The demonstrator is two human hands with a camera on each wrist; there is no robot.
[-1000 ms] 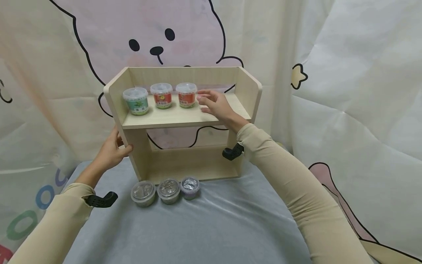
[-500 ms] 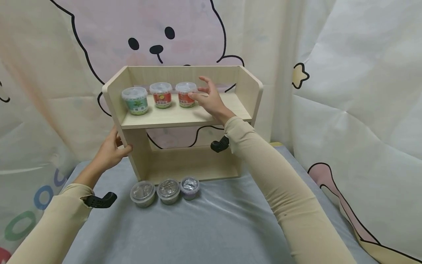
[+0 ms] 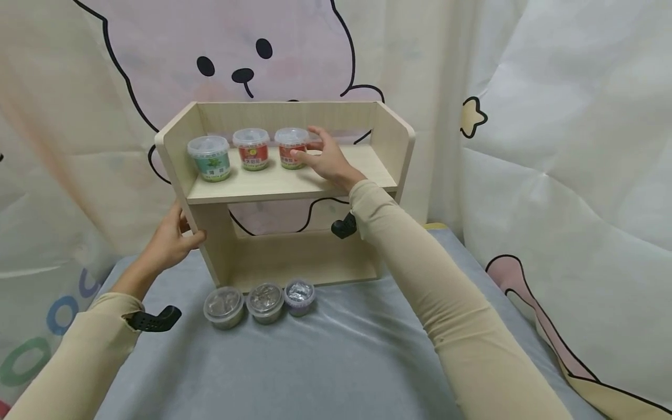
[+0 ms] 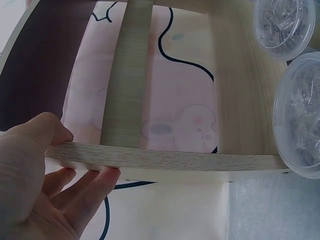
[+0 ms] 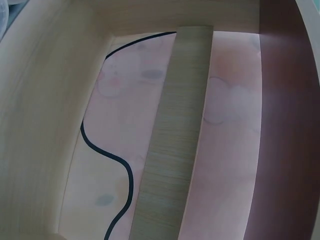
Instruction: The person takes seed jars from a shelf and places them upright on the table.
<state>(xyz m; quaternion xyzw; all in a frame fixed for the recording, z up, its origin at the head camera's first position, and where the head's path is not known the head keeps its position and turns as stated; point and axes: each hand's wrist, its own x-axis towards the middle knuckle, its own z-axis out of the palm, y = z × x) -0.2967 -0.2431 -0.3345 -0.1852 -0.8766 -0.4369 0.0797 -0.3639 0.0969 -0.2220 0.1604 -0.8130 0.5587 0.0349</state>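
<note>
Your left wrist view showed what the head view hid: your left hand (image 4: 35, 175) gripped the wooden shelf (image 3: 283, 184) side panel, thumb over the edge, fingers beneath. At upper centre, your right hand (image 3: 325, 157), fingers loosely spread, touched the rightmost red tub (image 3: 290, 148). Three lidded cups (image 3: 261, 301) with shiny contents sat on grey cloth (image 3: 341, 361) before a cartoon curtain (image 3: 551, 146).

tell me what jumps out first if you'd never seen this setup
A pale wooden shelf stands on a grey cloth, with three lidded cups in a row on its top board: a green cup, a red cup and another red cup. The right hand reaches to that last cup, while the left hand grips the shelf's left side panel. Three clear tubs sit in a row on the cloth in front.
</note>
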